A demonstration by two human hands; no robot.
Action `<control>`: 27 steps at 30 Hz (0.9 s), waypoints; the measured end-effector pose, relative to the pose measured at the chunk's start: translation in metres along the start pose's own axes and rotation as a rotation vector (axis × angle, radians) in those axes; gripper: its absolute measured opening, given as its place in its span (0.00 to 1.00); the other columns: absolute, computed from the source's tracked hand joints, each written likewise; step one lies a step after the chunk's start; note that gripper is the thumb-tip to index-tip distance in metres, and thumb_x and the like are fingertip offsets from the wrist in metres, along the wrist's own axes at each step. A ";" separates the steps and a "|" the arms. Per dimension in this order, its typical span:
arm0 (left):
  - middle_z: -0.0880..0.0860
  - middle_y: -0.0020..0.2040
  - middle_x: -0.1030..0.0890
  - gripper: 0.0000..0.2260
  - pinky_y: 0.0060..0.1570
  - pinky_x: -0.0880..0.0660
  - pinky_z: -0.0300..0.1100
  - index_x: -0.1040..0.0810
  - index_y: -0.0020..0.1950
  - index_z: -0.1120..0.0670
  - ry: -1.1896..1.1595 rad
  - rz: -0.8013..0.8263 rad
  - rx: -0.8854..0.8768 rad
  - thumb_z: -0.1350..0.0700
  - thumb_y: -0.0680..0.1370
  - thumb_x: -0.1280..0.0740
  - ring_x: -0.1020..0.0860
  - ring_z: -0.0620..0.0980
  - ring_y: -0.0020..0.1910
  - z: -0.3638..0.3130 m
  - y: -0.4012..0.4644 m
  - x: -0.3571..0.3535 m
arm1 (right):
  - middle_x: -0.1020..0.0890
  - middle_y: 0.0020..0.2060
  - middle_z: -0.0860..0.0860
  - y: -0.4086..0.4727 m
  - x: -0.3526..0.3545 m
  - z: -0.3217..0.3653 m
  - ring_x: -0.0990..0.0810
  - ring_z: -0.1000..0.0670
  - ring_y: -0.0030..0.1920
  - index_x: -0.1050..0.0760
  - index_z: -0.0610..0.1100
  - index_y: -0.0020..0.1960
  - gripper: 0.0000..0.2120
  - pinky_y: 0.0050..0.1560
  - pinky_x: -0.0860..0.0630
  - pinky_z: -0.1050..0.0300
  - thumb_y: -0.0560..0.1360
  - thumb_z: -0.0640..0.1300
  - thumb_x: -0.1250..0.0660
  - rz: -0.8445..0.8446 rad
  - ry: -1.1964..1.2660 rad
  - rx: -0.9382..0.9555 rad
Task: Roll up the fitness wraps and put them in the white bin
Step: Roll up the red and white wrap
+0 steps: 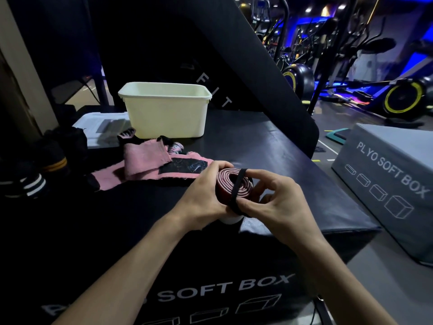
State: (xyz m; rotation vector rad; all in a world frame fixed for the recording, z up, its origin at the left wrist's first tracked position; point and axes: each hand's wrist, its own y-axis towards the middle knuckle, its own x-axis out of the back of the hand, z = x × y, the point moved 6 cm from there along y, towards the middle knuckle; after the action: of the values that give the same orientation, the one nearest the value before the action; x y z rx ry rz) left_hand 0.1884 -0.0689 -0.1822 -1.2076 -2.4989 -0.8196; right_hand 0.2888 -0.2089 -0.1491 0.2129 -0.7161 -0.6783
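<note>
Right now both hands are busy with one rolled wrap (234, 184), a dark red coil held just above the near edge of the black box (257, 141). The left hand (203, 195) cups the roll from its left side, fingers curled around the outer turn, while the right hand (278, 202) pinches a black elastic loop (237, 188) that is stretched across the face of the coil. It looks like soft, light woven fabric, and I'd guess it will spring loose if the outer turn is let go before the loop is seated, so the safest hold is around the rim, squeezing the layers together, not on the flat spiral face.

Farther back on the box, the pink wrap (145, 160) lies unrolled in a loose heap, with a dark patch on it that I take for a fastening strip. It is floppy and would need flattening before rolling. The white bin (166, 118) stands beyond it, open at the top, and I cannot see anything inside from this angle. To the left sit some dark wraps (44, 167) with striped bands, hard to make out in the gloom.

Between the roll and the bin only the pink heap lies in the way, easily passed over. A grey box (389, 174) sits off to the right on the floor.
</note>
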 end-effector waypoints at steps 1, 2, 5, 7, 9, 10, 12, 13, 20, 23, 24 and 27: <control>0.47 0.60 0.20 0.39 0.61 0.23 0.52 0.29 0.66 0.47 0.011 -0.002 -0.010 0.48 0.58 0.18 0.20 0.47 0.59 0.000 0.000 0.000 | 0.16 0.37 0.56 0.000 -0.001 -0.001 0.19 0.53 0.30 0.18 0.59 0.60 0.24 0.39 0.18 0.48 0.65 0.48 0.19 -0.004 0.003 0.000; 0.48 0.61 0.21 0.39 0.62 0.24 0.53 0.29 0.67 0.47 0.024 0.002 -0.019 0.47 0.59 0.18 0.21 0.48 0.60 0.000 -0.001 -0.001 | 0.17 0.36 0.56 0.001 -0.002 -0.002 0.18 0.51 0.30 0.18 0.60 0.59 0.24 0.39 0.18 0.47 0.65 0.47 0.19 -0.004 0.016 -0.003; 0.48 0.65 0.26 0.42 0.66 0.27 0.52 0.33 0.71 0.50 0.087 0.041 -0.026 0.42 0.61 0.21 0.25 0.50 0.65 -0.001 -0.003 -0.003 | 0.17 0.36 0.54 0.003 -0.004 -0.003 0.15 0.49 0.33 0.19 0.59 0.57 0.23 0.41 0.17 0.44 0.65 0.45 0.19 -0.001 0.049 0.001; 0.47 0.68 0.30 0.44 0.70 0.30 0.51 0.37 0.74 0.49 0.107 0.109 -0.011 0.40 0.63 0.23 0.30 0.49 0.69 -0.002 -0.004 -0.005 | 0.17 0.36 0.55 0.004 -0.004 -0.002 0.16 0.51 0.34 0.18 0.57 0.57 0.23 0.41 0.17 0.47 0.65 0.45 0.18 -0.008 0.020 0.013; 0.47 0.70 0.33 0.45 0.74 0.33 0.49 0.41 0.75 0.47 0.115 0.196 0.015 0.39 0.64 0.24 0.33 0.46 0.72 -0.004 -0.005 -0.004 | 0.17 0.35 0.57 0.005 -0.004 -0.002 0.17 0.53 0.34 0.19 0.56 0.56 0.23 0.38 0.19 0.54 0.64 0.46 0.16 -0.019 0.000 0.020; 0.47 0.70 0.34 0.45 0.74 0.34 0.48 0.42 0.76 0.47 0.112 0.236 0.029 0.39 0.64 0.25 0.34 0.46 0.73 -0.005 -0.005 -0.003 | 0.17 0.36 0.57 0.006 -0.004 -0.002 0.18 0.54 0.35 0.19 0.55 0.56 0.23 0.37 0.21 0.58 0.64 0.46 0.16 -0.025 0.003 0.024; 0.48 0.71 0.34 0.44 0.75 0.34 0.48 0.44 0.76 0.45 0.092 0.297 0.058 0.43 0.64 0.27 0.34 0.45 0.74 -0.006 -0.005 -0.001 | 0.17 0.39 0.55 0.008 -0.007 -0.003 0.19 0.55 0.36 0.20 0.55 0.56 0.24 0.38 0.24 0.61 0.62 0.47 0.16 -0.040 0.000 0.036; 0.48 0.72 0.34 0.43 0.75 0.34 0.49 0.44 0.76 0.43 0.080 0.319 0.069 0.45 0.65 0.28 0.34 0.46 0.74 -0.005 -0.006 0.000 | 0.17 0.42 0.54 0.008 -0.008 -0.004 0.20 0.54 0.37 0.20 0.56 0.56 0.25 0.39 0.23 0.61 0.62 0.49 0.15 -0.048 -0.010 0.045; 0.47 0.70 0.26 0.42 0.69 0.28 0.40 0.39 0.79 0.51 0.008 0.308 0.042 0.65 0.72 0.21 0.25 0.41 0.68 0.000 -0.006 0.014 | 0.22 0.59 0.60 0.010 -0.017 -0.010 0.20 0.62 0.56 0.25 0.57 0.61 0.32 0.52 0.17 0.54 0.61 0.59 0.17 0.012 0.080 0.026; 0.47 0.69 0.25 0.42 0.71 0.29 0.44 0.35 0.78 0.52 0.062 0.186 -0.011 0.66 0.68 0.20 0.25 0.42 0.69 0.002 -0.004 0.014 | 0.18 0.58 0.58 0.013 -0.022 -0.015 0.18 0.56 0.58 0.26 0.57 0.61 0.31 0.56 0.17 0.47 0.62 0.54 0.17 0.047 0.153 0.009; 0.47 0.68 0.24 0.41 0.70 0.28 0.45 0.33 0.77 0.52 0.068 0.141 -0.028 0.64 0.67 0.20 0.24 0.42 0.68 0.001 -0.004 0.012 | 0.17 0.56 0.58 0.014 -0.023 -0.015 0.18 0.55 0.58 0.26 0.56 0.61 0.30 0.57 0.17 0.47 0.63 0.49 0.17 0.059 0.164 0.018; 0.46 0.64 0.23 0.40 0.64 0.26 0.39 0.29 0.73 0.51 0.090 -0.002 -0.092 0.57 0.64 0.16 0.23 0.39 0.63 -0.006 -0.007 0.008 | 0.16 0.54 0.56 0.017 -0.023 -0.016 0.17 0.54 0.56 0.26 0.53 0.61 0.30 0.57 0.17 0.51 0.65 0.37 0.19 0.068 0.162 0.041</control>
State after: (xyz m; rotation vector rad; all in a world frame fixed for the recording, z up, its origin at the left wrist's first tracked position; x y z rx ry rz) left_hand 0.1776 -0.0708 -0.1759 -1.1696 -2.4147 -0.9769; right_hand 0.2947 -0.1819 -0.1668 0.2766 -0.5801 -0.5746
